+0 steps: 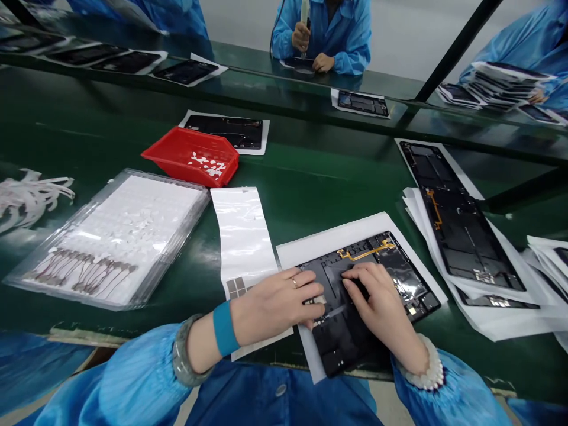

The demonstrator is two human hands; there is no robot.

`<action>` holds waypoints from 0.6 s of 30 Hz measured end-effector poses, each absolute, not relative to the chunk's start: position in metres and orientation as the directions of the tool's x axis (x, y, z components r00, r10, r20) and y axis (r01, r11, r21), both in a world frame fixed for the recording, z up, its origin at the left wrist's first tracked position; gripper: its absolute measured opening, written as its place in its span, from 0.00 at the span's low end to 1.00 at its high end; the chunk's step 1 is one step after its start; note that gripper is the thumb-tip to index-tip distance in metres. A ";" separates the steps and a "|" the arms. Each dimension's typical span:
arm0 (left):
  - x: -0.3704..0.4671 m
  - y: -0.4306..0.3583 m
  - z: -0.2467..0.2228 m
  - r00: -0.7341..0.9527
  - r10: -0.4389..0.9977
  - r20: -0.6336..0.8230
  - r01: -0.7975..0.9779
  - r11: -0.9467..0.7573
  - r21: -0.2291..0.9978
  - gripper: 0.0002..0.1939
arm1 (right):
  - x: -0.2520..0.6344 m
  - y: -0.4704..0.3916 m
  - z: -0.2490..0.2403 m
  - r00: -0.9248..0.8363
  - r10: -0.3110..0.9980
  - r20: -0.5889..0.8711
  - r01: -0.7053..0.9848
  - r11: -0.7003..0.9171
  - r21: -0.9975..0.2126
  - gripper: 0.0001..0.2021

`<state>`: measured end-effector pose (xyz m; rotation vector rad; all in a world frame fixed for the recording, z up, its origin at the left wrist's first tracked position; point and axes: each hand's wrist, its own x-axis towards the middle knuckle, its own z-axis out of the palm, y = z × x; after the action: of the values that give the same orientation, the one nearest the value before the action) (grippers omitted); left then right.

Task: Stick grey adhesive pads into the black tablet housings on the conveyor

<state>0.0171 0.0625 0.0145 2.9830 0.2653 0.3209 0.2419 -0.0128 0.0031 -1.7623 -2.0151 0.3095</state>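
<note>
The tablet back (355, 319) lies on white paper (310, 239), at the table's (306, 207) near edge. The left hand (279, 299) rests on its left side, fingers bent. The right hand (381, 302) touches its middle, fingertips close together; whether they grasp something, I cannot tell.

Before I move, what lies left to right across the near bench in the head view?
Clear tray, white sheet with grey squares, dark panel under left hand and right hand, pile of dark panels and paper.
</note>
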 end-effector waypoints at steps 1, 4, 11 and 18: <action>0.017 0.064 0.014 0.959 0.191 0.209 0.160 -0.975 0.156 0.09 | 0.242 -0.013 0.004 -0.091 0.980 0.176 0.879 0.162 -0.448 0.07; 0.017 0.066 0.013 0.945 0.233 0.229 0.194 -0.964 0.182 0.14 | 0.240 -0.014 0.006 -0.086 0.981 0.174 0.876 0.157 -0.457 0.07; 0.017 0.071 0.015 0.937 0.276 0.214 0.224 -0.945 0.240 0.17 | 0.240 -0.014 0.007 -0.088 0.981 0.175 0.879 0.159 -0.450 0.07; 0.017 0.071 0.016 0.940 0.284 0.190 0.228 -0.936 0.270 0.16 | 0.240 -0.015 0.005 -0.087 0.980 0.179 0.875 0.161 -0.456 0.06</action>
<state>0.0167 0.0713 0.0160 2.8506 0.3818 0.3311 0.2400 -0.0148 0.0046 -1.7579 -2.0085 0.3210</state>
